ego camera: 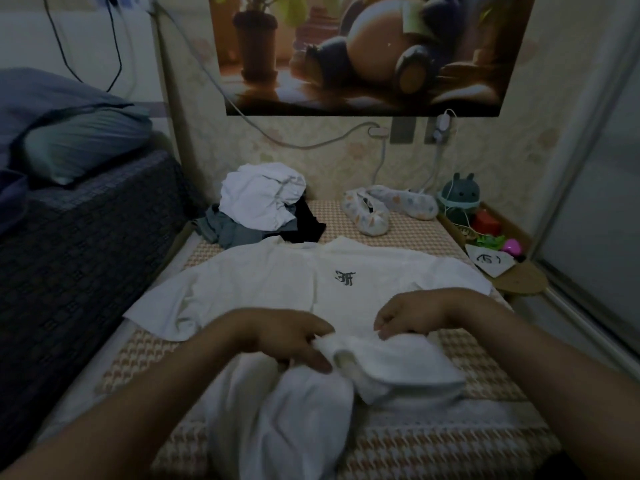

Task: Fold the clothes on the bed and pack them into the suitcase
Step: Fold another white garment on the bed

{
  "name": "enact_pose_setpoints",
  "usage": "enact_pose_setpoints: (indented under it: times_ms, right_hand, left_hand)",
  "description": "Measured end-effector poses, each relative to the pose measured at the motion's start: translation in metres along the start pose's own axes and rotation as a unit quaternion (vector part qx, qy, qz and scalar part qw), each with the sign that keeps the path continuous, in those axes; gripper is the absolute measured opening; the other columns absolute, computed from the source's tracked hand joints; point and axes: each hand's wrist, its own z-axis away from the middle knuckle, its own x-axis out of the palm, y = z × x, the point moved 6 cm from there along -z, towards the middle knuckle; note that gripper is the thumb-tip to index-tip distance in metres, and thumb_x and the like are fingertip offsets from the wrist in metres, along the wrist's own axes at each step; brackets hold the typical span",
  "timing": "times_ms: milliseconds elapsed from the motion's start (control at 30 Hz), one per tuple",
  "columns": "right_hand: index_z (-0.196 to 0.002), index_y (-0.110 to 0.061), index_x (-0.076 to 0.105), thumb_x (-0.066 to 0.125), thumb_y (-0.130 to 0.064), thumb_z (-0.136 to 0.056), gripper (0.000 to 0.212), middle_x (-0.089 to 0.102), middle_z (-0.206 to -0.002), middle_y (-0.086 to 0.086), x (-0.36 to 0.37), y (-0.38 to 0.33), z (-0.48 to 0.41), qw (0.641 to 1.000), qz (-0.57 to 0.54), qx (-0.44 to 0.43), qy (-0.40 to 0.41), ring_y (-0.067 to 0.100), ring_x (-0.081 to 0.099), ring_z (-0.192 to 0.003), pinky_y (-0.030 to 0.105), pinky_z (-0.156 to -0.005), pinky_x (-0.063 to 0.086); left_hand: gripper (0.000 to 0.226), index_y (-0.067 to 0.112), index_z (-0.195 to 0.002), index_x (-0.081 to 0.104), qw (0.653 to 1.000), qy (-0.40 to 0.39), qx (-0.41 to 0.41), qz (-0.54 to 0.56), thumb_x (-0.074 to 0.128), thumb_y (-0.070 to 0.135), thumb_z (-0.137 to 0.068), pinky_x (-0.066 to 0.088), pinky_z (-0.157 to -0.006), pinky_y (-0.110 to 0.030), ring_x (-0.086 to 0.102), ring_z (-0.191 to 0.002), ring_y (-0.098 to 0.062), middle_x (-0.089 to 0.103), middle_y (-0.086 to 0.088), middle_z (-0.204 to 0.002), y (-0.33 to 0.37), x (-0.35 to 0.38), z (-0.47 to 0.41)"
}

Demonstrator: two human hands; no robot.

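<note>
A white T-shirt (270, 289) with a small dark emblem lies spread across the checked bed cover (485, 358), sleeves out to both sides. Its lower hem is bunched up near me. My left hand (294, 337) grips the bunched hem from the left, fingers curled round the fabric. My right hand (412, 315) pinches the same fold from the right. Behind the shirt a pile of clothes (259, 206), white on top of grey and black, sits at the far left of the bed. No suitcase is in view.
A pair of patterned slippers (384, 206) lies at the far right of the bed. A cardboard box (512, 275) with toys and a round plush stands at the right edge. A dark sofa with pillows (79, 143) borders the left. Cables hang on the wall behind.
</note>
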Motion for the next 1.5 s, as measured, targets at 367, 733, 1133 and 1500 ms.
enact_pose_setpoints:
  times_ms: [367, 733, 1133, 1500]
  right_hand:
    - [-0.127, -0.022, 0.048, 0.067, -0.014, -0.083, 0.048, 0.053, -0.121, 0.006, -0.080, 0.021, -0.057, 0.847, -0.267, 0.057, 0.456, 0.019, 0.055, -0.094, 0.036, -0.082, 0.048]
    - [-0.100, -0.025, 0.066, 0.061, -0.041, -0.088, 0.021, 0.066, -0.115, -0.001, -0.036, -0.013, -0.106, 0.942, 0.167, -0.028, 0.289, 0.021, 0.058, -0.105, 0.033, -0.090, 0.041]
    - [-0.150, -0.042, 0.023, 0.066, -0.028, -0.083, 0.081, 0.008, -0.161, 0.009, -0.009, -0.062, -0.120, 0.880, 0.359, -0.146, 0.275, 0.031, 0.008, -0.147, 0.049, -0.117, 0.007]
    - [-0.068, -0.020, 0.067, 0.052, -0.036, -0.090, 0.031, 0.062, -0.081, -0.005, -0.016, -0.057, -0.141, 0.922, 0.213, -0.043, 0.322, 0.020, 0.057, -0.083, 0.031, -0.072, 0.033]
  left_hand:
    - [0.024, 0.016, -0.107, 0.059, 0.820, 0.565, 0.034, -0.089, 0.060, 0.003, -0.087, 0.041, -0.076, -0.024, 0.051, -0.085, -0.007, 0.057, 0.002, -0.102, -0.043, -0.129, -0.008]
    - [0.096, 0.053, -0.134, 0.031, 0.940, 0.032, -0.062, -0.334, 0.085, 0.059, -0.056, 0.026, -0.112, -0.049, 0.018, -0.133, -0.021, 0.015, 0.011, -0.144, -0.051, -0.016, -0.020]
    - [0.016, 0.022, -0.095, 0.071, 0.933, 0.300, -0.029, -0.196, 0.069, 0.035, -0.085, 0.042, -0.074, -0.018, 0.053, -0.079, -0.003, 0.063, 0.006, -0.094, -0.105, -0.067, -0.011]
    - [0.011, 0.035, -0.089, 0.060, 0.890, 0.426, 0.017, -0.161, 0.070, 0.035, -0.084, 0.046, -0.071, -0.029, 0.052, -0.074, -0.003, 0.054, 0.010, -0.094, -0.098, -0.101, 0.030]
